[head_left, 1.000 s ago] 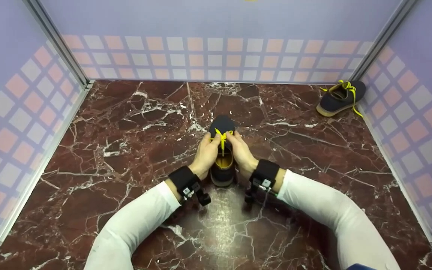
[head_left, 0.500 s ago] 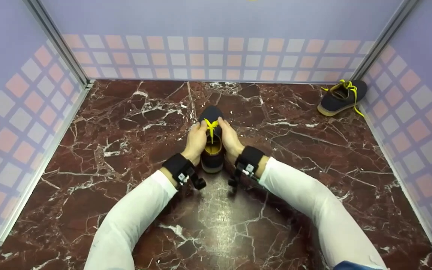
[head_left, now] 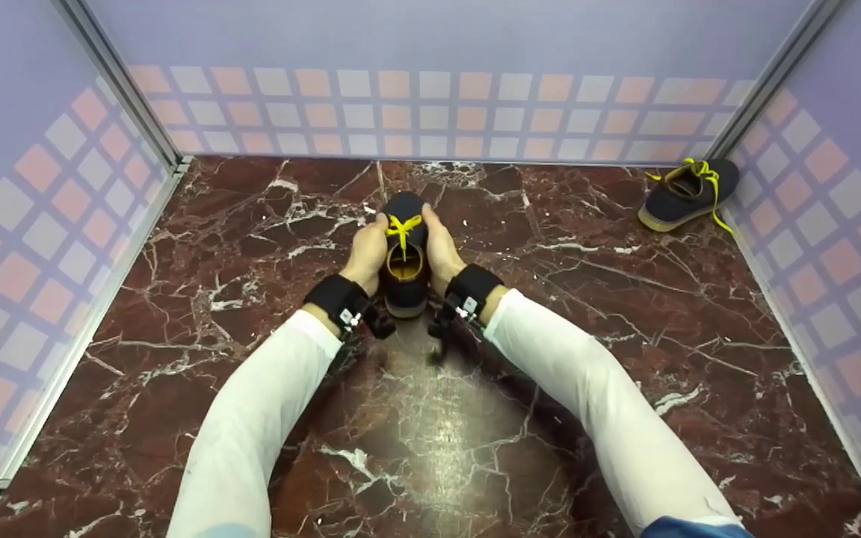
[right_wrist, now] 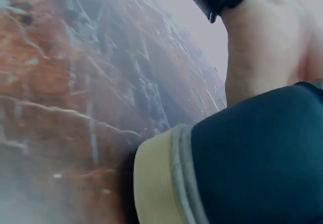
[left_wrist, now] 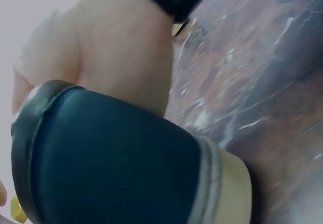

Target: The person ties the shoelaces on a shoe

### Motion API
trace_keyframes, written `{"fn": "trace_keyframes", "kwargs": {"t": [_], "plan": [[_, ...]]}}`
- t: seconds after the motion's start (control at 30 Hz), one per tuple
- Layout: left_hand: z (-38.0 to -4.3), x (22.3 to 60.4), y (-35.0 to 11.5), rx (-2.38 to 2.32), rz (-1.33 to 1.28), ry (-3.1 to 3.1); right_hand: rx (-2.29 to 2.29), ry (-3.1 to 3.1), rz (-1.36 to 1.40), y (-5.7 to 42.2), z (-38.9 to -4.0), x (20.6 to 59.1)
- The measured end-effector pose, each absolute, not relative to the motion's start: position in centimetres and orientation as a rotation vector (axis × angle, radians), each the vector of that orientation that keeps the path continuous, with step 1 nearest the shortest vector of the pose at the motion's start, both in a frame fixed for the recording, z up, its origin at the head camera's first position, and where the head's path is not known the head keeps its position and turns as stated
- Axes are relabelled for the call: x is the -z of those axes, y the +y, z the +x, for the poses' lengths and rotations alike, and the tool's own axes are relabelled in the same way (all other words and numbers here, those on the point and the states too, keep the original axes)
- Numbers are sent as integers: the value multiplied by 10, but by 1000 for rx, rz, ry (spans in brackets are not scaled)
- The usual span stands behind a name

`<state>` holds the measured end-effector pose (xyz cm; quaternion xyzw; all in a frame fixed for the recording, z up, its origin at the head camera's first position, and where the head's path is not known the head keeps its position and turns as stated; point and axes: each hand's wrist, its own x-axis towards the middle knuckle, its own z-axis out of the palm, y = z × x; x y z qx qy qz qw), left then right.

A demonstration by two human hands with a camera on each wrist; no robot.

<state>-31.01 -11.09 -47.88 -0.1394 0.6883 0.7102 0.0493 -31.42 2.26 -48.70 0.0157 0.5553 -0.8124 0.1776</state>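
A dark navy shoe with a bow of yellow laces points its toe toward the back wall. My left hand holds its left side, thumb beside the laces. On the opposite side my right hand holds it, fingers reaching forward along the upper. Most fingers of both hands are hidden by the shoe and the backs of the hands. In the left wrist view the shoe's heel and pale sole lie close to the marbled surface; the right wrist view shows the heel from the other side.
Another shoe of the same kind, with yellow laces, stands at the back right corner. The reddish-brown marbled tabletop is bounded by a back wall and side walls with pink and white squares.
Both hands have moved the shoe forward and to the left, toward the back wall. My thumbs have drawn away from the bow to the shoe's sides. The other shoe stays put.
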Motion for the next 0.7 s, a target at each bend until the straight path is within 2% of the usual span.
{"fn": "trace_keyframes", "kwargs": {"t": [0.7], "plan": [[-327, 474, -122, -2101, -478, 2199, 2290, 1494, 0, 1, -331, 492]]}}
